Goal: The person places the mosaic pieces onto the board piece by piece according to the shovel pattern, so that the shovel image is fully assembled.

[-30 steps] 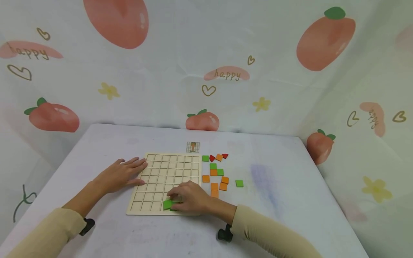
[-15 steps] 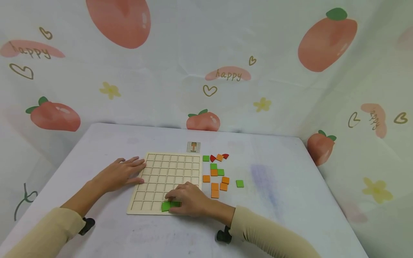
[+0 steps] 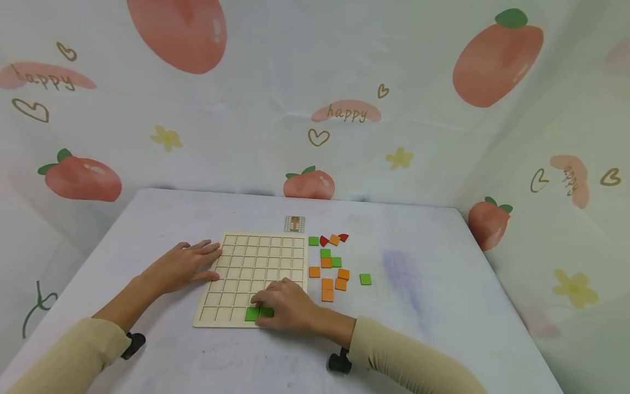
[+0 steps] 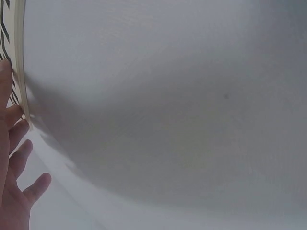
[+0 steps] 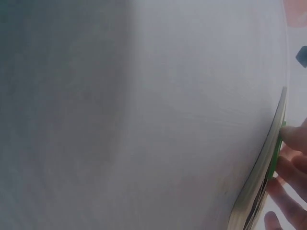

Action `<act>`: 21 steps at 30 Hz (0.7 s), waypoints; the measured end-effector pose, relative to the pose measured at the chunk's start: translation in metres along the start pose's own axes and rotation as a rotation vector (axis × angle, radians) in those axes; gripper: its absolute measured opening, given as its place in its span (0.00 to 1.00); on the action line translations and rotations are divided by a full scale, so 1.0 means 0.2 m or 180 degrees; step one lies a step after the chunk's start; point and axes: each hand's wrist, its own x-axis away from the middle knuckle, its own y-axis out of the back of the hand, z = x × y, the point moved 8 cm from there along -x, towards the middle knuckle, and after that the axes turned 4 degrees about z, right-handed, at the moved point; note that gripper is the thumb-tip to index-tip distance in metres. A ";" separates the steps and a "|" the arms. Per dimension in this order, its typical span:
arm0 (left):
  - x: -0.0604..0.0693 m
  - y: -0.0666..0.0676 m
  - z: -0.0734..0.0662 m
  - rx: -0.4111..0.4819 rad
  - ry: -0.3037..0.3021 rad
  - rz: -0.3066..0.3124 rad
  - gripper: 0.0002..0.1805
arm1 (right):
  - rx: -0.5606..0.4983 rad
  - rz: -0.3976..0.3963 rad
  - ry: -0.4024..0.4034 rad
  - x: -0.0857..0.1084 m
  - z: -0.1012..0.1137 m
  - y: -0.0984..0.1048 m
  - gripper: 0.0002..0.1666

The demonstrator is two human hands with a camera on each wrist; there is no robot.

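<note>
A pale wooden grid board lies on the table. My left hand rests at its left edge, fingers spread, with the fingertips touching the rim in the left wrist view. On the board's bottom row lie two green square tiles side by side: the left green tile shows almost whole, while the right green tile is partly covered by my right hand. That hand has curled fingers and holds this right tile between thumb and fingertips, against the board. In the right wrist view, the fingers touch a green edge on the board.
Right of the board lie several orange squares, several green squares and two red wedge pieces. One green square sits farther right. A small pattern card lies behind the board. A printed cloth hangs behind the table.
The left green tile has slid slightly left and straightened from a tilt, now in line with its neighbour. My right hand has shifted slightly left; my left hand stays at the board's edge.
</note>
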 end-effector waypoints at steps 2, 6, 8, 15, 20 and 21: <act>0.00 0.00 0.00 -0.0005 -0.0002 -0.0005 0.38 | -0.0038 0.0013 0.0008 0.00 0.00 0.00 0.19; 0.00 0.01 -0.01 -0.0076 -0.0026 -0.0011 0.37 | -0.0091 -0.0005 0.0011 0.01 -0.01 0.02 0.21; 0.01 0.01 0.00 -0.0112 -0.0038 -0.0011 0.37 | -0.0104 -0.0034 -0.0010 0.02 -0.02 0.04 0.21; 0.01 0.02 0.00 -0.0018 -0.0042 -0.0039 0.37 | -0.0218 -0.0122 -0.0099 0.08 -0.08 0.11 0.20; 0.00 0.02 -0.01 -0.0016 -0.0072 -0.0048 0.36 | -0.0424 -0.0129 -0.0244 0.19 -0.20 0.16 0.22; 0.00 0.02 -0.01 -0.0009 -0.0066 -0.0040 0.36 | -0.0463 -0.0134 -0.0279 0.22 -0.24 0.17 0.22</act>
